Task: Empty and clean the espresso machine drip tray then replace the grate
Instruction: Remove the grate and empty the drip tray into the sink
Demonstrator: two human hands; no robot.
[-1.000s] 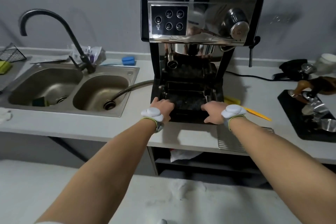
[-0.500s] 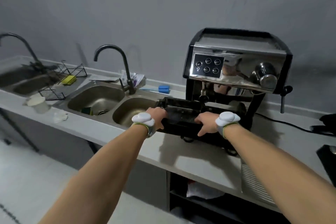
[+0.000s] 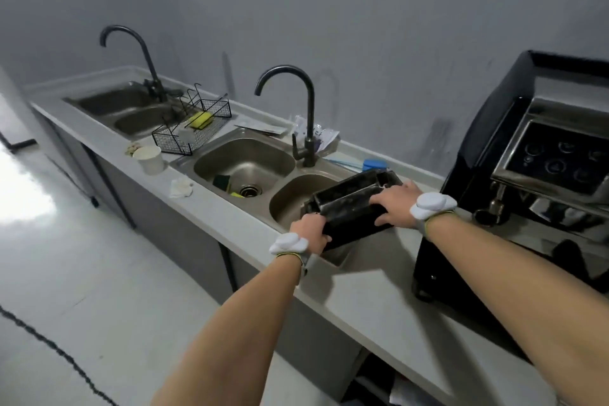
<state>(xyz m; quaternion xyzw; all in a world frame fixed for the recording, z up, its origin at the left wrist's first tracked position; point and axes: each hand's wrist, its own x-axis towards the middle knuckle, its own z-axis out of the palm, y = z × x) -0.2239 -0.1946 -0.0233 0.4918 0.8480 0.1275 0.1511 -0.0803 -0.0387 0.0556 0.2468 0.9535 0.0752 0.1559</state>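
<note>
The black drip tray (image 3: 349, 204) hangs in the air over the right basin (image 3: 296, 204) of the near double sink, tilted with its open top facing me. My left hand (image 3: 309, 234) grips its near left corner. My right hand (image 3: 395, 204) grips its right end. The espresso machine (image 3: 540, 181) stands at the right on the counter, its base slot dark. The grate is out of view.
A black tap (image 3: 303, 115) rises behind the sink. The left basin (image 3: 244, 168) holds a sponge near the drain. A wire basket (image 3: 194, 128), a white cup (image 3: 150, 158) and a crumpled tissue (image 3: 181, 188) sit to the left. A second sink (image 3: 131, 109) lies farther left.
Both hands pulled the drip tray out of the machine and carried it left to above the right basin. My view swung left with it.
</note>
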